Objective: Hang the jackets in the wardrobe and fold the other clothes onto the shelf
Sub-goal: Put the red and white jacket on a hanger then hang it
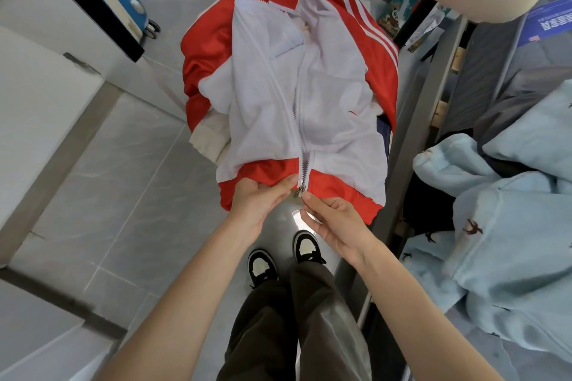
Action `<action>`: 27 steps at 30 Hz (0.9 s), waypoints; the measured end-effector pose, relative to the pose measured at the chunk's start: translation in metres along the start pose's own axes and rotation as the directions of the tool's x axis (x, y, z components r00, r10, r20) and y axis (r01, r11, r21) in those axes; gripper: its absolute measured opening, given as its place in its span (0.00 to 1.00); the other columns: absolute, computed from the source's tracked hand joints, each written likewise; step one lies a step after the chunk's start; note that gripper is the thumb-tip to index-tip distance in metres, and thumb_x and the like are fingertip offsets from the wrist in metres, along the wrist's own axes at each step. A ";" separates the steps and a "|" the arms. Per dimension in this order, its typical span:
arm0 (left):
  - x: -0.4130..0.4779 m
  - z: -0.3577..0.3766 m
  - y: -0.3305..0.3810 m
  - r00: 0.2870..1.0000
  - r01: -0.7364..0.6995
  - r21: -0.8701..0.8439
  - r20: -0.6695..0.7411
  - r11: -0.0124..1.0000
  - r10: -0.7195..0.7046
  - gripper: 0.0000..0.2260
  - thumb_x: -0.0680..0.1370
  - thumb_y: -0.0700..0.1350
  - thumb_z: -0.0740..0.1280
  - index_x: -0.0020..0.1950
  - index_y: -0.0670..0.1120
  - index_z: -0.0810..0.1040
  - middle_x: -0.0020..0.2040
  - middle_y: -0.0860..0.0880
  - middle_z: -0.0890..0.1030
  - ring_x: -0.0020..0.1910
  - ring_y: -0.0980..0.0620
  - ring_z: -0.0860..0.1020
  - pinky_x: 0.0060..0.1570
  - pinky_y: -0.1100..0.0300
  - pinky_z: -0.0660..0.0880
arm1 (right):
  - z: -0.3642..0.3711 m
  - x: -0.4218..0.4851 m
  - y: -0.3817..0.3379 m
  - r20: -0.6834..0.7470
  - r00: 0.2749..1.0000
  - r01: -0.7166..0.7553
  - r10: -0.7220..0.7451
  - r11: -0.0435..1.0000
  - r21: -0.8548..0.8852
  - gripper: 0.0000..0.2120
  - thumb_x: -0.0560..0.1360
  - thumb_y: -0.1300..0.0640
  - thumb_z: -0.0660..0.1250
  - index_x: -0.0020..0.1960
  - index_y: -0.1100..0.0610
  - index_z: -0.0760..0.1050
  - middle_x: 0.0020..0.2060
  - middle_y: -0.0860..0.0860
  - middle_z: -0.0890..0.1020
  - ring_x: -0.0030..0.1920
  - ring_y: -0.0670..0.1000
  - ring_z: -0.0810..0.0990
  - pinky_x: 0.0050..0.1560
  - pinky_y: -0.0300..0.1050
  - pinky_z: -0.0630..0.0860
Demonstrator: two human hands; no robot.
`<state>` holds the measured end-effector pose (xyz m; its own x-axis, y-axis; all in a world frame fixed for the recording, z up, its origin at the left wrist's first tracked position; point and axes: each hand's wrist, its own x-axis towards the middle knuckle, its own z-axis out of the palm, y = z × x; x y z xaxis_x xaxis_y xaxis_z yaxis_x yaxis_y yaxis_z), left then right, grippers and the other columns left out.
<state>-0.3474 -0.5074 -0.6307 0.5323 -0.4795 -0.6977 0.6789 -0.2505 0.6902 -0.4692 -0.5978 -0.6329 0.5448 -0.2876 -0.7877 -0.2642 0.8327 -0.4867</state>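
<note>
Centre of frame: red-and-white jacket [297,86] hangs down from the top edge, white mesh lining toward me, red shell and striped sleeve behind it. Whatever holds it up is cut off, so I can't tell if it's on a hanger.

Zip slider [299,190] sits at the red hem, just above mid-frame.

Left hand [263,201]: fingers curled round the hem, touching the slider's left side. Right hand [334,223]: thumb and forefinger pinched at the slider's lower end. I can't tell whether it has the pull tab or the pin.

My read: the zip base is being worked before hanging.

To do it well:
- left hand holds the hem taut and level
- both tapes square at the base
- run the slider straight along the teeth, no sideways pull
- keep loose mesh clear, since it looks likely to snag

Light blue bedding [510,226] is heaped at the right edge, well apart.
</note>
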 end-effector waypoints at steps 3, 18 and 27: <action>0.000 -0.001 0.003 0.999 -0.037 0.124 -0.009 0.992 0.039 0.04 0.72 0.41 0.75 0.44 0.43 0.82 0.47 0.39 0.83 0.48 0.48 0.81 0.54 0.56 0.79 | 0.002 0.000 0.001 -0.028 0.999 -0.040 0.041 0.998 0.038 0.07 0.72 0.59 0.70 0.41 0.63 0.80 0.30 0.50 0.78 0.31 0.42 0.78 0.47 0.35 0.80; 0.000 -0.002 0.000 0.981 -0.184 0.455 0.024 0.871 0.195 0.16 0.74 0.45 0.74 0.45 0.31 0.79 0.44 0.31 0.81 0.39 0.42 0.81 0.47 0.43 0.78 | 0.011 -0.002 -0.001 -0.170 0.985 0.043 -0.037 0.998 0.034 0.10 0.73 0.62 0.72 0.33 0.58 0.80 0.28 0.49 0.76 0.32 0.42 0.75 0.42 0.32 0.78; 0.002 -0.002 0.003 0.995 -0.096 0.507 0.028 0.857 0.094 0.18 0.74 0.47 0.73 0.47 0.31 0.79 0.42 0.31 0.80 0.37 0.49 0.75 0.41 0.55 0.71 | 0.010 -0.002 -0.006 -0.181 0.983 0.009 -0.008 1.000 0.004 0.08 0.75 0.61 0.70 0.37 0.60 0.76 0.35 0.53 0.80 0.32 0.42 0.78 0.44 0.34 0.79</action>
<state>-0.3432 -0.5071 -0.6299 0.5797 -0.5244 -0.6237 0.2742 -0.5953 0.7553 -0.4604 -0.5976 -0.6247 0.3937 -0.3753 -0.8391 -0.2557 0.8322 -0.4921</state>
